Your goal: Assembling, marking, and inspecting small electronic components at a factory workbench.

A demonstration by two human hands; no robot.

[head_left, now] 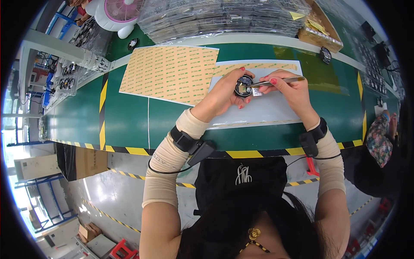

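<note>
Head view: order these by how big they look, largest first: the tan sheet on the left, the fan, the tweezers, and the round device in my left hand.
1. Tan sheet
2. Fan, partly cut off
Unranked: the tweezers look longer, the round device broader.

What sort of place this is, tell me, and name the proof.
Probably an electronics assembly workshop: a green workbench edged with striped tape, stacked plastic trays, and a small round device in the left hand, tweezers in the right hand.
</note>
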